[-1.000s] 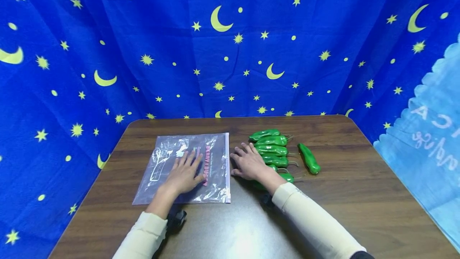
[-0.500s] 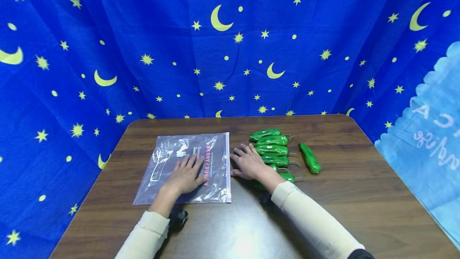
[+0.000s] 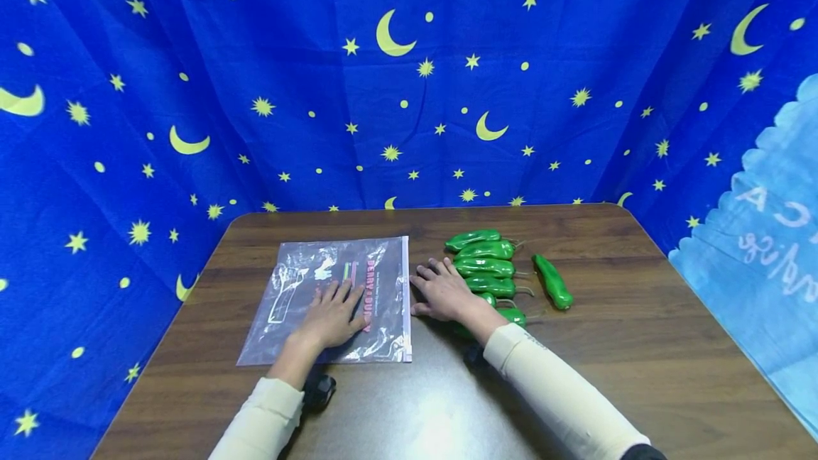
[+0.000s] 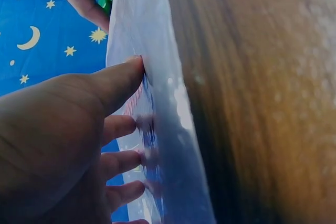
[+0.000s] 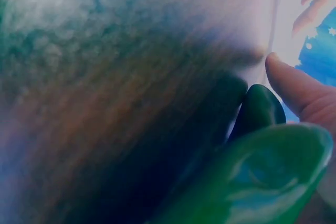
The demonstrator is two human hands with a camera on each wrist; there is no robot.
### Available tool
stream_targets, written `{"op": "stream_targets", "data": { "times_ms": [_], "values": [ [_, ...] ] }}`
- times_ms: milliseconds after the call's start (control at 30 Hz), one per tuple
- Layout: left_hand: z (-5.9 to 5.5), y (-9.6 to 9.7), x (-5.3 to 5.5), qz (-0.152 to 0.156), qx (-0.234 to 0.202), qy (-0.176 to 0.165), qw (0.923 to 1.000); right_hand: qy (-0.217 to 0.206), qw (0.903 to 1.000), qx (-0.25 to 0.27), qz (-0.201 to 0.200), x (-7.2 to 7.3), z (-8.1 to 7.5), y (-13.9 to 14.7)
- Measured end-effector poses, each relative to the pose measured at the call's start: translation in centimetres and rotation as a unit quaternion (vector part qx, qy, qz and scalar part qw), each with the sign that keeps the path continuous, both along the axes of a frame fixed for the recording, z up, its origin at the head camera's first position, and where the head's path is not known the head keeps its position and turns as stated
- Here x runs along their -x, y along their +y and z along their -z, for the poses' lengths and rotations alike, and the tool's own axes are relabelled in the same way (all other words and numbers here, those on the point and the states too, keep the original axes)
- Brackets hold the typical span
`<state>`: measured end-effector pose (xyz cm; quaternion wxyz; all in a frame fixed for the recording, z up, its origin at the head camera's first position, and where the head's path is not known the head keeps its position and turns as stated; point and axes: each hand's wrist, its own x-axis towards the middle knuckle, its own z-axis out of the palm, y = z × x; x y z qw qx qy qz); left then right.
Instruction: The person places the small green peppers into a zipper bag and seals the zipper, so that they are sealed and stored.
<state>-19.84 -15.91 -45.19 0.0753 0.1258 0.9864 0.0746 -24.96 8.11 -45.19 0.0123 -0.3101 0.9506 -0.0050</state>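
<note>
A clear zip bag [image 3: 390, 304] with pink lettering lies flat on the wooden table. On its lower middle rests my left hand [image 3: 332, 319], fingers spread and straight; the left wrist view shows the thumb and fingertips touching the plastic [image 4: 173, 114]. Just right of the bag's slider edge, my right hand [image 3: 442, 291] lies palm down with its fingers spread, holding nothing. Several glossy green peppers [image 3: 486, 267] are lined up beside and partly under that hand and wrist. In the right wrist view one pepper [image 5: 252, 177] looms close below the thumb [image 5: 286, 77].
A single green pepper [image 3: 552, 282] lies apart, right of the row. Blue curtains [image 3: 409, 91] with moons and stars hang behind the table [image 3: 639, 346]. A light blue scalloped cloth [image 3: 760, 233] hangs at the right.
My left hand has slid slightly down and to the right on the bag. The right hand and the peppers have stayed in place.
</note>
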Motion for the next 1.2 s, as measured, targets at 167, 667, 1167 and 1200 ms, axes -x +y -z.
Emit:
{"op": "stream_targets", "data": {
  "times_ms": [167,667,1167,1200],
  "values": [
    [0.2,-0.2,0.0,-0.006,-0.003,-0.006,1.0000,-0.007,0.9999,0.013,-0.002,-0.1,-0.1,-0.2],
    [0.3,-0.7,-0.3,-0.013,-0.012,-0.013,0.9998,-0.064,0.9945,0.083,-0.011,0.0,-0.3,-1.2],
    [0.5,-0.9,-0.2,-0.016,-0.018,-0.018,0.9996,-0.126,0.9803,0.152,-0.003,0.2,0.2,-2.1],
    [0.5,-1.0,-0.2,-0.015,-0.018,-0.017,0.9996,-0.130,0.9796,0.154,-0.002,0.3,0.2,-2.1]
  ]
}}
